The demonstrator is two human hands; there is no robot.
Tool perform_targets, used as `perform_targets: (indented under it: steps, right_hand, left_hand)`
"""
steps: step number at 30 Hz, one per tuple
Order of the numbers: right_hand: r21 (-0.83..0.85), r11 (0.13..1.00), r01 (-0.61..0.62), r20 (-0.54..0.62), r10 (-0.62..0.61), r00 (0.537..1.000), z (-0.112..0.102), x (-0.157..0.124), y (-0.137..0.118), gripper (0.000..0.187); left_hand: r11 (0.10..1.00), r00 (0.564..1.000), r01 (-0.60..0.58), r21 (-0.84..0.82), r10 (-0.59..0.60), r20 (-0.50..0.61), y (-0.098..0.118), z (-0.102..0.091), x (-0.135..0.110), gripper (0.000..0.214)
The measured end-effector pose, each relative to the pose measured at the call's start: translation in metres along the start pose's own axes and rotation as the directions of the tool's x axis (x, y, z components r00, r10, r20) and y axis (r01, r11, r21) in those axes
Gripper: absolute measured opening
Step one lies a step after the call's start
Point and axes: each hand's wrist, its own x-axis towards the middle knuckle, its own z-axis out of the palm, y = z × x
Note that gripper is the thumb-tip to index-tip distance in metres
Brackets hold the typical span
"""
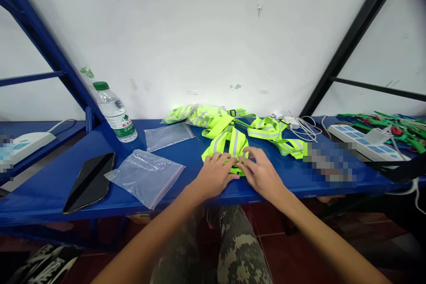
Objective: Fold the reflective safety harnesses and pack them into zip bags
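Yellow webbing [229, 140] is lying bunched: left hand [216, 171] is clasping it, right hand [261, 174] pinching alongside, presumably keeping folds together.

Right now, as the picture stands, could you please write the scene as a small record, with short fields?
Left hand: fingers on the yellow-green strap bundle; grip unclear
Right hand: fingertips at the bundle's right side; grip unclear
Other straps: loosely heaped behind and to the right
Nearer bag: transparent, lying left of the bundle
Farther bag: transparent, behind the nearer one
Phone: dark screen, left of the nearer bag
Bottle: green cap on, behind the phone
Surface: blue table
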Motion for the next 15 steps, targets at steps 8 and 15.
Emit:
perform_targets:
  steps: [8, 15]
  right_hand:
    - [0.067, 0.988, 0.138, 0.163, -0.147, 0.976, -0.006, -0.017, -0.006, 0.05]
    - [0.053, 0.982, 0.182, 0.156, -0.188, 0.97, -0.002, -0.011, -0.003, 0.051]
  left_hand:
    - [0.982, 0.998, -0.007, -0.188, -0.005, -0.067, -0.003, -0.003, -0.001, 0.042]
    - [0.961, 0.994, -0.038, -0.273, 0.008, -0.111, -0.007, -0.005, 0.002, 0.033]
